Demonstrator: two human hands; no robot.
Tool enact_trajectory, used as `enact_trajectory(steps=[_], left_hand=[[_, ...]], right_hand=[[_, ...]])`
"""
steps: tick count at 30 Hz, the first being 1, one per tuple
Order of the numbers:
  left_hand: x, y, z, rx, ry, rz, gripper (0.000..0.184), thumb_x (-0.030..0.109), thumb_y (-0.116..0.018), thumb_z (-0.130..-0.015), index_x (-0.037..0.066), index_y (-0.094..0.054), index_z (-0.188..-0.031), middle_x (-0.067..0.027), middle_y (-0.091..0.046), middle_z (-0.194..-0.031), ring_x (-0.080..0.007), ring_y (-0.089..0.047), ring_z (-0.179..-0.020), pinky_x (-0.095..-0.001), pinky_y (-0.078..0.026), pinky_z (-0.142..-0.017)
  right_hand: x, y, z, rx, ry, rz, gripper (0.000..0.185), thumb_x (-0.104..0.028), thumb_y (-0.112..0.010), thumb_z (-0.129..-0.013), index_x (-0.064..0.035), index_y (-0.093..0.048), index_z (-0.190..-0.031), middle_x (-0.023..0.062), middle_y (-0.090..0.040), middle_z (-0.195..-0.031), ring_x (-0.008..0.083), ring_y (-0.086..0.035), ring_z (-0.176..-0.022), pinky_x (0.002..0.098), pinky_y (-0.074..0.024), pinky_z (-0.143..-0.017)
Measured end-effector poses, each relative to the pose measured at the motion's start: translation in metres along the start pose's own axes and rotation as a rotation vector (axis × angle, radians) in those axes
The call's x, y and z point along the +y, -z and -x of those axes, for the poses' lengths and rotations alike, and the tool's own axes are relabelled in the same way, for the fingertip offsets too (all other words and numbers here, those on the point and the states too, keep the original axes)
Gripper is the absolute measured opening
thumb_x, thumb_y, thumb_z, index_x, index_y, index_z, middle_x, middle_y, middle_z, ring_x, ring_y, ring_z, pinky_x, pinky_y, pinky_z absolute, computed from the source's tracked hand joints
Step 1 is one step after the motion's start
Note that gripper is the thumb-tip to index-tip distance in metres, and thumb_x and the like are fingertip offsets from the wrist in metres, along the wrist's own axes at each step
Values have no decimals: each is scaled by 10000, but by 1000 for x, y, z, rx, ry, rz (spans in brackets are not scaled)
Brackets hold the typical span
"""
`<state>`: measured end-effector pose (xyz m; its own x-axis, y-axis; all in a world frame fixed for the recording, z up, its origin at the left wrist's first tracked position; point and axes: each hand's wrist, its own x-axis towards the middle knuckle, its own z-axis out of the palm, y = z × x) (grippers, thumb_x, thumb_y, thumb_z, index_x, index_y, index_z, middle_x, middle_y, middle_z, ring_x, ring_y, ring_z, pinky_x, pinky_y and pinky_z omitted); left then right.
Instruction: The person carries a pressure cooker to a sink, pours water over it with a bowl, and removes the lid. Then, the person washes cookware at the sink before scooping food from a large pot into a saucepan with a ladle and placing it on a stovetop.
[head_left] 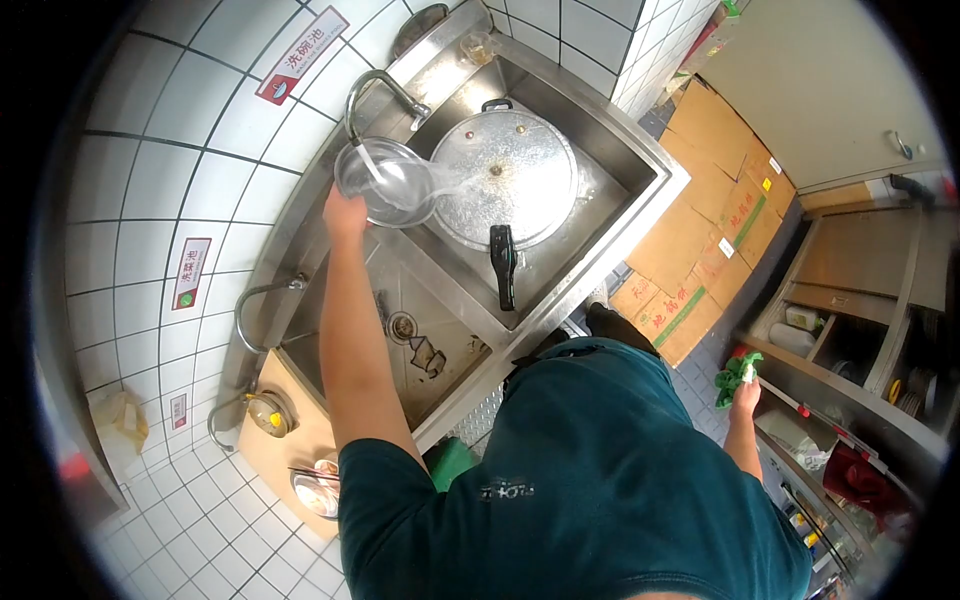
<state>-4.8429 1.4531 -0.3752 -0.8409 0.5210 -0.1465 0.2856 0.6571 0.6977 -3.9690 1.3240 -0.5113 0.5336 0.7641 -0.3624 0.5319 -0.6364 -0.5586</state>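
Note:
My left hand (346, 214) grips the rim of a round, shiny bowl (412, 208) under the curved faucet (352, 105). Water runs from the spout into the bowl, which is tilted, and spills over its right side onto a pressure cooker (540, 165). The cooker sits in the steel sink with its lid on and its black handle (502, 268) pointing toward me. Far off to my right, my right hand (745, 395) is closed around a bright green, crumpled bunch with a pale part (736, 378), which looks like leafy greens.
A second sink basin (455, 365) has a drain and dark scraps. Left of it, a wooden board (262, 465) carries a round metal item and a bowl with chopsticks. Flattened cardboard (690, 240) covers the floor at right, beside a steel cabinet (850, 260) with shelves.

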Motion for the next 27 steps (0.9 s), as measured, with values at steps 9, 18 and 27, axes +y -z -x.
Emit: enact_trajectory(steps=[9, 18, 27], left_hand=[[-3, -3, -3, -17, 6, 83, 457, 58, -589, -865, 93, -638, -1318, -148, -712, -1094, -260, -729, -784, -364, -609, -543], [-2, -4, -5, -88, 112, 226, 452, 31, -551, -876, 39, -597, -1326, -131, -686, -1126, -242, -716, -819, -355, -617, -591], [-3, -5, -10, -107, 130, 257, 438, 32, -548, -883, 21, -578, -1321, -146, -680, -1119, -251, -721, -817, -364, -624, -615]], right_hand=[[-3, -2, -2, -6, 53, -85, 327, -228, -475, -1049, -12, -691, -1167, 97, -732, -948, 189, -664, -833, 342, -522, -760], [6, -5, -9, 1, 81, -10, 333, -192, -457, -1036, 1, -677, -1196, 118, -731, -957, 209, -674, -842, 353, -527, -772], [1, -8, -4, -17, -16, -132, 337, -239, -483, -1044, -10, -684, -1186, 94, -722, -951, 182, -661, -828, 341, -524, -750]])
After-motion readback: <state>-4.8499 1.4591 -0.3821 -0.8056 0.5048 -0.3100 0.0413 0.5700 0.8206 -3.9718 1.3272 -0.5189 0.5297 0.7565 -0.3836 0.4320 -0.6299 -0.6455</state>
